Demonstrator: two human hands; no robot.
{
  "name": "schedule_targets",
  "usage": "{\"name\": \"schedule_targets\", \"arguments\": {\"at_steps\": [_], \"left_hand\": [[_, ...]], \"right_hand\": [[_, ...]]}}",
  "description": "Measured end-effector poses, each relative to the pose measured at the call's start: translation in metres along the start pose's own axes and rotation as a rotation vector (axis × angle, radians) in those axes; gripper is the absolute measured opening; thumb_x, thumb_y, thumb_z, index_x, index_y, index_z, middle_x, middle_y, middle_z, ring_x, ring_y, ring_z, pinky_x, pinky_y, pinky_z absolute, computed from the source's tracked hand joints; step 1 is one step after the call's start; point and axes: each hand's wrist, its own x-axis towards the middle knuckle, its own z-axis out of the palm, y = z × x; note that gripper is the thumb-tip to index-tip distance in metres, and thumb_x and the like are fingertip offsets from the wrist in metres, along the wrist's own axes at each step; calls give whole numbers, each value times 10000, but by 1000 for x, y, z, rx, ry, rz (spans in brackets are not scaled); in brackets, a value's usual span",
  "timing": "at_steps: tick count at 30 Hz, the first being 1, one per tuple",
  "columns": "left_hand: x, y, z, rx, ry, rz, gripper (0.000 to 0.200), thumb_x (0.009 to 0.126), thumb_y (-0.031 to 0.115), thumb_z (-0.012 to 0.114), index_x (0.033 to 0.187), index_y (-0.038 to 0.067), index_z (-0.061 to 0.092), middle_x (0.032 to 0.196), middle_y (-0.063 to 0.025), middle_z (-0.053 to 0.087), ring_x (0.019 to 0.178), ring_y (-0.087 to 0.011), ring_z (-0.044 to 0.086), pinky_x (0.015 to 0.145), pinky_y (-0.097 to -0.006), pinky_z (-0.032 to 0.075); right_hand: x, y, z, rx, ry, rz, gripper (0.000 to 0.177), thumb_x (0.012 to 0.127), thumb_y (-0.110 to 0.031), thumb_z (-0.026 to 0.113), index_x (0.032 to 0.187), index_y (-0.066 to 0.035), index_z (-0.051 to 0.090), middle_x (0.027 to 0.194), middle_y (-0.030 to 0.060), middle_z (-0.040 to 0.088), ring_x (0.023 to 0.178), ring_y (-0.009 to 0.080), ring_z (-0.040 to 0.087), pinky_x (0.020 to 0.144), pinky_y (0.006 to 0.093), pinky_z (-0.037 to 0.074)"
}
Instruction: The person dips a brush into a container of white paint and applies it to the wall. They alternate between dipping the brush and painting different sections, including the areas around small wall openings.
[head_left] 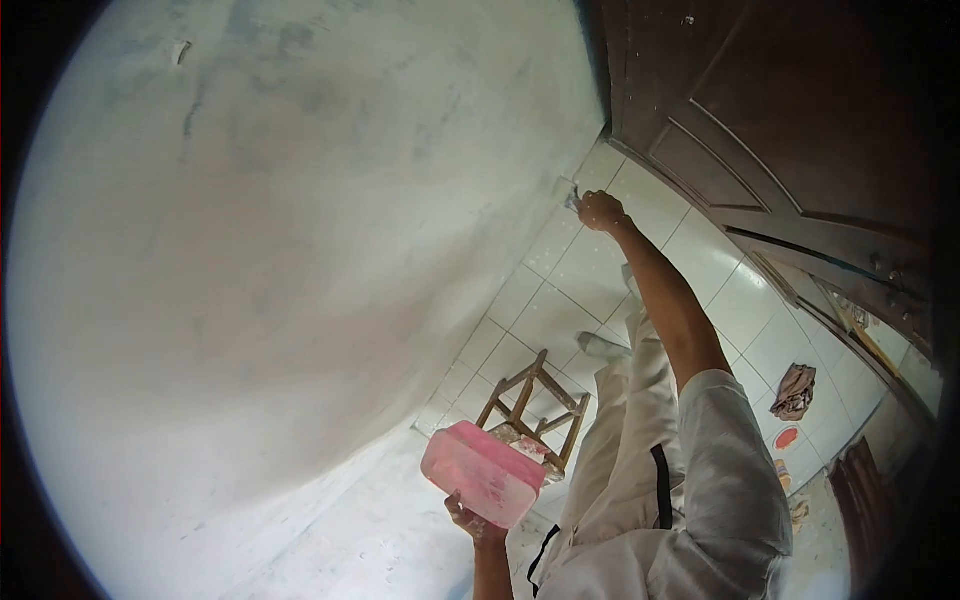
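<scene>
Left hand (468, 520) cupped the pink tub (483, 473) underneath; I judged it light, stiff, slick. Right hand (601, 211) gripped a scraper (571, 197).

Pale plastered wall (250, 250), white tiled floor (565, 285), dark wooden door (800, 100), wooden stool (527, 392)

To left, wall (250, 250); to right, door (800, 120); right hand (603, 210) at wall's edge just beside door. Below, tub (482, 472) in left hand (470, 522), stool (535, 405) behind it on floor (590, 270) by wall. Near door, cloth (795, 390) on floor.
</scene>
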Motion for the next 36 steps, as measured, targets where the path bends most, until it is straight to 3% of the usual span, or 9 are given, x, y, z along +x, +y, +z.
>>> {"name": "schedule_targets", "arguments": {"at_steps": [4,6,13,16,19,22,24,32,36], "left_hand": [[6,-10,-37,175,44,162,716,777,439,580,1370,84,394,1279,-109,505,1167,-304,493,981,-456,429],[2,-1,-15,-14,-8,-21,707,787,441,573,1369,82,393,1275,-111,510,1167,-301,497,986,-456,428],[-3,-9,-6,-4,-57,4,693,803,445,556,1367,75,395,1292,-120,505,1179,-296,496,998,-457,419],[-4,-7,-5,171,-197,248,678,813,422,561,1367,69,391,1291,-127,503,1177,-291,497,990,-453,437],[0,2,-11,-94,-54,18,655,817,369,571,1363,56,388,1288,-135,502,1171,-282,506,971,-442,469],[5,-4,-32,-594,-310,-197,657,805,342,573,1364,52,385,1280,-132,507,1155,-282,518,956,-437,484],[4,-17,-31,240,-28,247,674,792,356,564,1366,49,387,1275,-127,511,1135,-289,528,957,-447,474],[5,-15,-15,47,-30,23,676,793,384,565,1360,58,393,1273,-117,509,1150,-295,510,973,-446,448],[6,-11,-17,70,5,20,659,804,393,551,1352,58,401,1262,-127,511,1147,-294,510,966,-435,446]], "right_hand": [[-31,-62,-45,161,181,-262,482,986,-376,424,840,35,629,822,266,633,815,417,617,763,500,490],[-80,-102,-101,206,183,-320,377,961,-276,501,755,20,609,708,259,605,726,426,602,711,509,474],[-72,-107,-79,192,306,-558,211,865,-199,602,973,-29,665,655,213,607,615,384,594,647,453,491],[-24,-63,-42,158,463,-416,178,866,-201,618,922,-42,675,640,182,624,609,363,619,567,452,501],[-13,-38,-27,137,241,-210,372,948,-349,493,907,-24,669,760,219,657,770,378,647,735,473,517],[-11,-14,-11,73,215,-101,464,973,-395,433,899,2,660,767,234,654,796,395,645,759,481,514],[-3,-11,-11,16,237,-40,498,981,-407,411,888,18,654,768,242,651,802,405,641,768,485,513],[-95,-90,-140,194,131,-444,262,899,-229,537,856,7,639,698,226,629,714,392,628,724,477,508],[-54,-65,-76,204,325,-535,300,944,-276,515,876,-15,646,635,244,583,636,435,586,648,504,468]]}}
